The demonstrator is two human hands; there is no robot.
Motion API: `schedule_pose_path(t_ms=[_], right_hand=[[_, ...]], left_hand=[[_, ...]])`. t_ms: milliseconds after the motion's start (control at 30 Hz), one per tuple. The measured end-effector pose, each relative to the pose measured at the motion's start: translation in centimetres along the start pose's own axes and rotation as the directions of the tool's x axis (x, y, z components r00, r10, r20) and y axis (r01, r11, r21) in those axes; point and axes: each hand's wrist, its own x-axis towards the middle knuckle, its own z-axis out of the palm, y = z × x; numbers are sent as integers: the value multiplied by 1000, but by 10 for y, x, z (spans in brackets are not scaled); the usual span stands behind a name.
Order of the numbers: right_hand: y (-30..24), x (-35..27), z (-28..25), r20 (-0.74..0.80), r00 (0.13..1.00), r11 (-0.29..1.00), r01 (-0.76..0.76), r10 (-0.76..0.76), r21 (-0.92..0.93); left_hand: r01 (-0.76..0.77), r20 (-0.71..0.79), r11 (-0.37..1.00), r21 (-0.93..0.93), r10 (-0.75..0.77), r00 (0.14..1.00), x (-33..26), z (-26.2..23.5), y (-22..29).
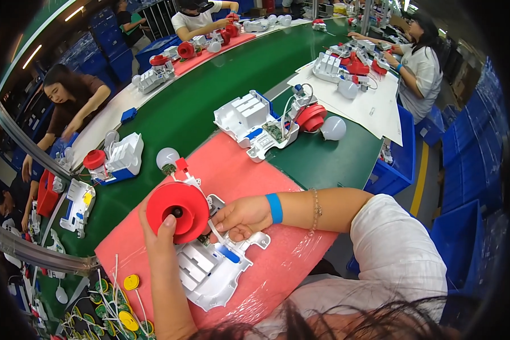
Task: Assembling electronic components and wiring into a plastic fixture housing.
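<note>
My left hand [160, 241] is closed on a round red horn-shaped part [195, 209], its thumb pressed into the hollow centre. Under the horn lies an open white plastic housing shell [215, 280] with a blue patch, resting on the pink mat [300, 226]. A white bulb dome [167, 157] and a small red piece [181, 164] sit just beyond the horn. My right hand [241, 218], a blue band at its wrist, pinches a white wire [215, 231] over the shell's upper edge. The wire's far end is hidden behind the horn.
Another opened white housing [246, 119] with red horn and bulb lies beyond the mat. A green conveyor belt [192, 113] carries more units. Yellow-and-green wired discs [129, 320] are heaped at lower left. Blue bins [399, 158] stand at right. Several people work around the belt.
</note>
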Motion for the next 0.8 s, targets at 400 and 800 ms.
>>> schedule_pose_path(t_ms=[400,800], right_hand=[[-6,-5,-1,-116,987,858,33,-107,-512],[1,6,13,-114,761,173,-2,-639,-985]], left_hand=[[47,-33,997,-64,-49,998,7,2,-4],[200,-75,977,-69,-205,976,14,-12,3]])
